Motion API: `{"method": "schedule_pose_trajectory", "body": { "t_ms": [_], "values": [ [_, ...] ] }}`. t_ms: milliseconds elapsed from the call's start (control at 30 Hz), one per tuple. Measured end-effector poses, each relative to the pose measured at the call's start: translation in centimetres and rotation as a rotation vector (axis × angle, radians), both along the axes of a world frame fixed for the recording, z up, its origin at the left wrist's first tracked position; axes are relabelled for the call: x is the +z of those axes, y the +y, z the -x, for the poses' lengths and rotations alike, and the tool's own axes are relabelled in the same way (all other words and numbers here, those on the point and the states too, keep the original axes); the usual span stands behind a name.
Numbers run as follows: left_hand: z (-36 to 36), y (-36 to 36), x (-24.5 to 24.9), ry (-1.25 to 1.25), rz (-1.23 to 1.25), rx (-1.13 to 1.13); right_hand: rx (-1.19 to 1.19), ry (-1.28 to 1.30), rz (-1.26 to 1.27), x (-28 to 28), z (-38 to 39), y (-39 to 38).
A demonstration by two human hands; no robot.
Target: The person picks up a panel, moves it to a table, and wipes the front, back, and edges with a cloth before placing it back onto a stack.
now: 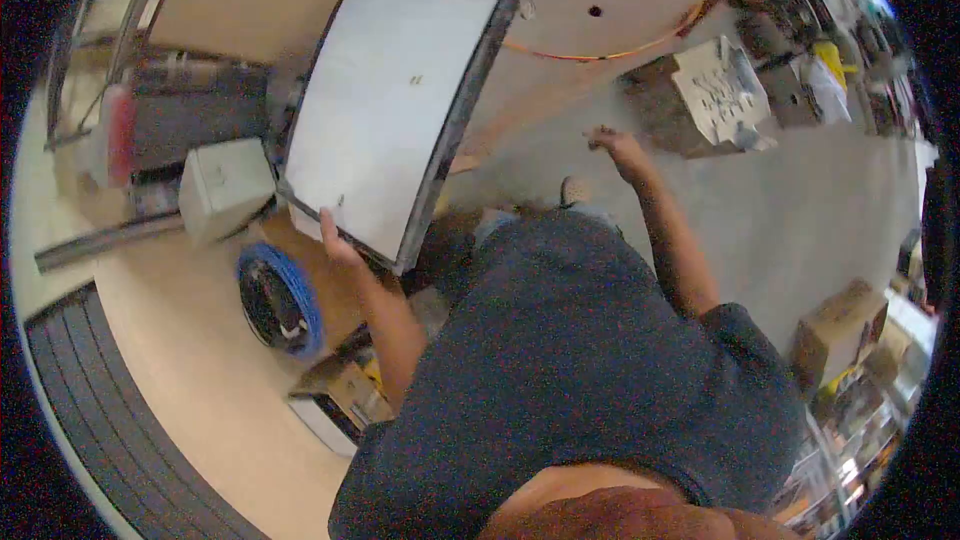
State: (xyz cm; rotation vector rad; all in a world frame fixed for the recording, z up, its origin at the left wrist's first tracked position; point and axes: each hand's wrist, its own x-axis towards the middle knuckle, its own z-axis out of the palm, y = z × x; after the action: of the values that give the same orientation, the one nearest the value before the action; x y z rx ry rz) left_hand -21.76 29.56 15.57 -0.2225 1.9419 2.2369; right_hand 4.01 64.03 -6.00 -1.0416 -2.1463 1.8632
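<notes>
A large white panel (390, 110) in a dark frame stands tilted in front of my body, left of the middle. My left hand (340, 243) is closed on its lower left edge, one digit lying over the white face and the other fingers hidden behind. Small dark marks show on that face. My right hand (615, 152) hangs over the floor at the right with nothing in it. Its fingers are loosely bent and a little apart, slightly blurred.
Left of me are a coil of blue cable (280, 300), a pale box (228, 188) and an open carton (345, 395). An orange cord (600, 57) crosses a tan board (560, 0) ahead. Cardboard boxes (840, 330) and clutter line the right side.
</notes>
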Motion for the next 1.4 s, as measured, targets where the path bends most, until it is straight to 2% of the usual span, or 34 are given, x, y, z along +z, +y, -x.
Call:
{"method": "schedule_pose_trajectory", "body": {
  "t_ms": [67,133,200,233,267,333,367,400,433,500,567,633,767,867,933,967,1033,1067,1100,1133,1300,1333,1400],
  "values": [
    [-0.7,0.0,0.3,0.012,0.007,-0.029,-0.004,0.095,-0.185,0.0,1.7,1.9],
    [-0.7,0.3,0.5,0.016,-0.002,-0.08,0.005,0.234,-0.518,6.7,3.3,2.4],
    [0.8,1.7,0.6,0.017,-0.007,-0.148,0.039,0.309,-0.885,8.7,6.5,6.2],
    [0.9,1.7,0.7,0.013,-0.018,-0.178,0.009,0.299,-0.91,9.6,7.5,6.7],
    [1.1,1.6,1.1,0.01,-0.031,-0.203,-0.084,0.5,-0.601,10.2,8.6,7.1],
    [1.2,1.2,1.2,-0.02,-0.062,-0.251,-0.17,0.686,-0.305,13.5,9.0,6.7],
    [1.8,1.3,0.8,-0.037,-0.078,-0.275,-0.198,0.695,0.071,16.8,8.7,5.7],
    [4.9,3.4,-1.2,-0.099,-0.074,-0.296,-0.196,0.669,0.262,16.9,10.5,5.7],
    [4.6,3.3,-1.3,-0.127,-0.088,-0.313,-0.212,0.635,0.45,17.3,12.3,5.5],
    [5.4,3.0,-1.4,-0.199,-0.128,-0.343,-0.04,0.554,0.537,18.7,12.6,2.9],
    [5.6,2.9,-1.8,-0.311,-0.173,-0.369,0.088,0.267,0.572,21.1,13.2,0.6],
    [5.5,3.5,-2.0,-0.435,-0.222,-0.4,-0.201,0.488,0.402,19.6,14.5,-1.3],
    [5.9,4.5,-2.7,-0.632,-0.306,-0.466,-0.164,0.294,0.318,20.5,17.6,-0.8],
    [6.9,4.6,-5.4,-0.621,-0.327,-0.529,-0.203,0.141,0.221,21.3,20.4,-0.1],
    [7.4,4.0,-8.0,-0.516,-0.295,-0.574,-0.052,-0.073,0.063,23.4,22.6,-1.2],
    [7.7,3.6,-9.6,-0.429,-0.251,-0.593,-0.02,-0.097,0.07,23.0,23.9,-1.8],
    [7.7,2.9,-12.8,0.003,-0.033,-0.652,-0.079,-0.074,0.081,21.9,26.3,-3.0],
    [7.4,2.9,-14.1,0.21,0.067,-0.64,-0.045,-0.092,0.092,20.6,27.3,-2.8],
    [7.1,3.2,-15.1,0.307,0.1,-0.604,0.07,-0.055,0.052,19.3,28.4,-2.0],
    [6.7,3.5,-15.8,0.184,0.029,-0.567,0.179,-0.011,0.009,18.2,28.7,-1.3],
    [6.1,6.6,-18.2,-1.093,-0.862,-0.198,0.256,-0.08,-0.117,19.0,31.6,-2.4],
    [6.2,6.4,-18.6,-1.103,-0.871,-0.184,0.241,-0.069,-0.123,18.6,32.3,-2.7],
    [6.1,5.5,-19.0,-1.19,-0.706,-0.292,0.26,-0.102,-0.147,17.8,32.7,-1.8]
  ]
}}
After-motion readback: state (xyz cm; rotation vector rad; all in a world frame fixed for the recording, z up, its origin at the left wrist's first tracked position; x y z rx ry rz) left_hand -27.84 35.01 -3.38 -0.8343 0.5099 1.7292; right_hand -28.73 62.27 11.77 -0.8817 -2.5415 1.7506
